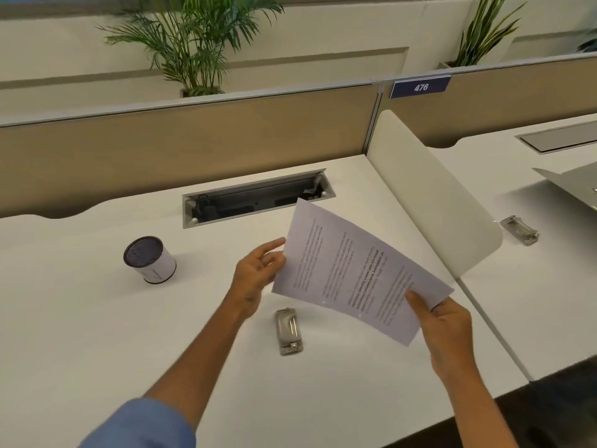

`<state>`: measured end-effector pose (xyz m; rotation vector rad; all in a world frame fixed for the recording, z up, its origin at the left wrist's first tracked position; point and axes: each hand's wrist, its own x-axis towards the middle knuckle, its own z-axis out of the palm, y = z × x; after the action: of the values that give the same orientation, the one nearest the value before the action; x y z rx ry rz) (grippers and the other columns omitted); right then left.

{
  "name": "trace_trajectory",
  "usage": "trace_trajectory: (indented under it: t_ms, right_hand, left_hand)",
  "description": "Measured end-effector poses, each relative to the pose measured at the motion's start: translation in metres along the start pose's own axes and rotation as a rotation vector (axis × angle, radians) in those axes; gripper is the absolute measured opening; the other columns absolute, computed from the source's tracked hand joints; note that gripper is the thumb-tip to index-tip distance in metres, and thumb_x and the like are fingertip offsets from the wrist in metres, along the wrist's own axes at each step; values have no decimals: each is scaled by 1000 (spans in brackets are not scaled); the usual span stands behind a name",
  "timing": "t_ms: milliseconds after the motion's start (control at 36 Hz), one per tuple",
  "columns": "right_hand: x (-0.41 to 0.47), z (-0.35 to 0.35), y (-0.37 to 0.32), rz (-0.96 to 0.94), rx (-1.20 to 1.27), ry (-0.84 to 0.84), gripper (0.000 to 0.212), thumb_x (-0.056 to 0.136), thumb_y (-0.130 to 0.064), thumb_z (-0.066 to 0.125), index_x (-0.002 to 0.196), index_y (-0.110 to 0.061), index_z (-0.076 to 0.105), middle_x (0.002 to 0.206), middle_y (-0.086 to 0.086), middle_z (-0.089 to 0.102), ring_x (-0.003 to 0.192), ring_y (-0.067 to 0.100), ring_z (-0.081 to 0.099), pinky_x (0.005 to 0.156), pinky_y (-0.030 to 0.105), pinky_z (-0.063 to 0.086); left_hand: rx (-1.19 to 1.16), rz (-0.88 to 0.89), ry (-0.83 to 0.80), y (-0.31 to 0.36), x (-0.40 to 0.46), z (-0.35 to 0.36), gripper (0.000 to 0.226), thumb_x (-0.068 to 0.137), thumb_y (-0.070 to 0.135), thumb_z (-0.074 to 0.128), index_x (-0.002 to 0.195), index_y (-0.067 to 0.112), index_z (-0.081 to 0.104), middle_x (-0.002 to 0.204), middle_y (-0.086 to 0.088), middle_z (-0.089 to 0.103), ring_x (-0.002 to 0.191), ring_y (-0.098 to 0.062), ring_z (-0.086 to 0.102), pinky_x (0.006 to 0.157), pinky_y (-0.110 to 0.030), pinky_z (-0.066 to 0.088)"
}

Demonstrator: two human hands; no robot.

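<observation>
A printed sheet of white paper [349, 273] hangs tilted above the white desk [97, 334]. My right hand [442, 328] pinches its near right corner, thumb on top. My left hand [258, 273] is at the sheet's left edge with fingers loosely spread; its fingertips touch or pass just behind that edge. A metal stapler [288, 331] lies flat on the desk below the paper, between my two forearms.
A small white cylinder with a dark mesh top [149, 259] stands to the left. An open cable tray [258, 198] is sunk into the desk behind. A white divider [429, 195] separates the neighbouring desk, which holds a metal clip [520, 229] and a grey folder [571, 185].
</observation>
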<state>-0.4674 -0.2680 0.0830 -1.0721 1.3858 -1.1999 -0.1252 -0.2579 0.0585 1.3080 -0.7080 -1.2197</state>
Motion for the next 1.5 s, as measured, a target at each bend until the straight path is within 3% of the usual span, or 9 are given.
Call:
trace_trajectory:
  t_ms: [306, 500, 694, 806, 917, 1028, 1139, 1250, 1500]
  right_hand:
    - [-23, 3, 16, -141, -95, 67, 17, 98, -12, 69, 115, -15, 72, 88, -33, 75, 91, -10, 71, 75, 7, 57]
    - [-48, 22, 74, -40, -212, 95, 46, 91, -35, 70, 113, 5, 76, 99, -2, 77, 93, 20, 77, 89, 50, 65]
    - [-46, 22, 71, -16, -210, 145, 30, 96, -18, 71, 118, 2, 74, 99, -1, 75, 92, 24, 75, 78, 19, 64]
    - [-43, 27, 81, 78, -217, 152, 24, 97, -16, 70, 113, 2, 71, 88, -6, 71, 81, 21, 72, 62, 7, 57]
    - [-38, 23, 81, 112, -181, 198, 37, 100, -23, 68, 132, -6, 67, 113, 7, 74, 101, 25, 72, 66, 4, 55]
    - [-30, 18, 72, 151, -152, 197, 29, 101, -23, 68, 129, -15, 69, 110, -3, 74, 102, 14, 70, 74, 18, 60]
    - [-18, 15, 67, 238, -81, 251, 31, 100, -19, 70, 130, -11, 69, 114, -1, 74, 103, 16, 70, 93, 43, 61]
    - [-11, 11, 70, 315, -6, 300, 16, 98, -18, 73, 113, -14, 69, 107, -5, 72, 98, 14, 69, 98, 44, 59]
    - [9, 6, 81, 429, 149, 332, 33, 98, -13, 72, 130, -21, 65, 123, 0, 74, 110, 25, 71, 97, 48, 59]
  left_hand:
    - [235, 136, -38, 10, 21, 45, 29, 98, 16, 73, 127, 17, 73, 113, 10, 79, 103, -10, 76, 90, -28, 63]
    - [312, 97, -8, -43, 11, 44, 30, 99, 8, 72, 123, 25, 74, 112, 12, 80, 105, 0, 75, 98, -28, 62]
    - [353, 135, 38, -44, 15, 47, 30, 102, 10, 67, 132, 12, 70, 117, 1, 77, 106, -4, 71, 85, -12, 58]
    - [439, 111, -6, -55, 18, 45, 27, 104, 9, 65, 129, 17, 71, 118, 3, 76, 110, -13, 72, 94, -21, 57]
    - [510, 102, -48, -54, 29, 46, 31, 105, 7, 61, 135, 9, 68, 127, -2, 73, 120, -20, 68, 103, -26, 55]
    - [593, 157, -121, -41, 50, 57, 31, 106, 5, 57, 136, 6, 67, 127, -6, 72, 113, -19, 67, 86, -7, 53]
    - [706, 186, -170, -28, 81, 81, 25, 105, 8, 58, 129, 7, 66, 119, -6, 70, 103, -20, 64, 79, -20, 52]
    - [777, 197, -218, -23, 110, 113, 26, 102, 7, 62, 128, 7, 65, 122, -9, 70, 106, -23, 63, 90, -34, 49]
    - [857, 115, -338, -43, 155, 174, 40, 97, 6, 70, 135, 20, 66, 134, -9, 69, 119, -27, 67, 100, -38, 54]
